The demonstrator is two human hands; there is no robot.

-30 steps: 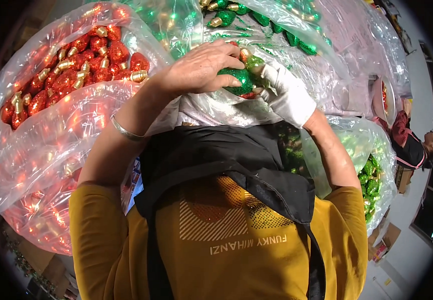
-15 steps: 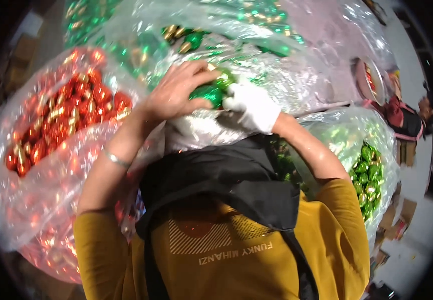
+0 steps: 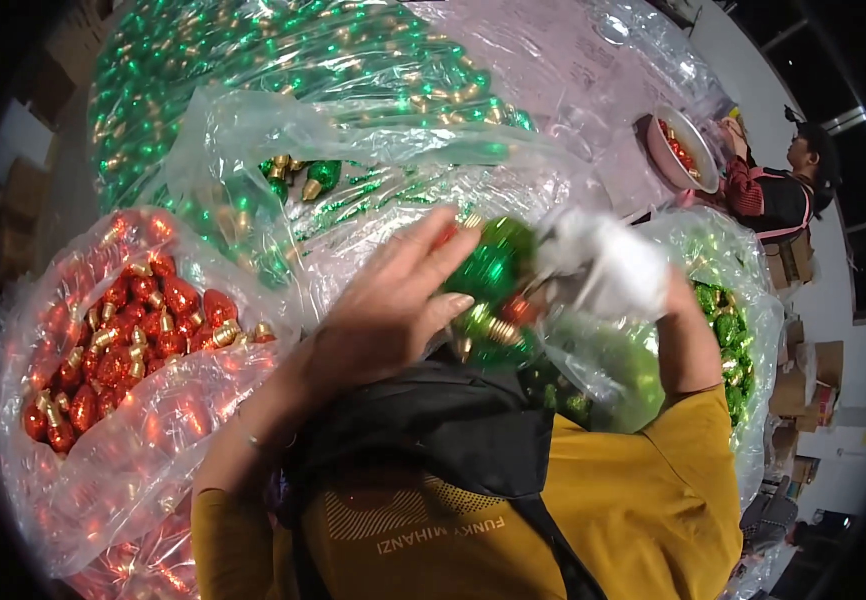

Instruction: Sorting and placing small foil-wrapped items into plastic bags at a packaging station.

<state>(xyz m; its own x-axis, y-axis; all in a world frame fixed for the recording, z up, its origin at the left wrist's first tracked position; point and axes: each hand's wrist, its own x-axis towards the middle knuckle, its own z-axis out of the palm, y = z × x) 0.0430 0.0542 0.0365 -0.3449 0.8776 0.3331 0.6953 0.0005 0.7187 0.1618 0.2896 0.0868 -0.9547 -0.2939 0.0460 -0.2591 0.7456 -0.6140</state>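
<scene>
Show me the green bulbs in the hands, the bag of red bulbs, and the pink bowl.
green bulbs (image 3: 488, 275): head view, on the shiny body of the upper bulb.
bag of red bulbs (image 3: 168, 420): head view, on the clear plastic front wall.
pink bowl (image 3: 665, 158): head view, on its outer wall near the rim.

Pinkish table (image 3: 553, 60), apparently, heaped clear bags of green bulbs (image 3: 283, 70), red bulbs (image 3: 123, 340)

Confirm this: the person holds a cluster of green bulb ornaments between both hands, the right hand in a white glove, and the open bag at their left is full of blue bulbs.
Not quite. In the head view, the open bag at the left holds red bulbs, not blue. The rest stands: the bare left hand and white-gloved right hand hold green bulb ornaments between them.
</scene>
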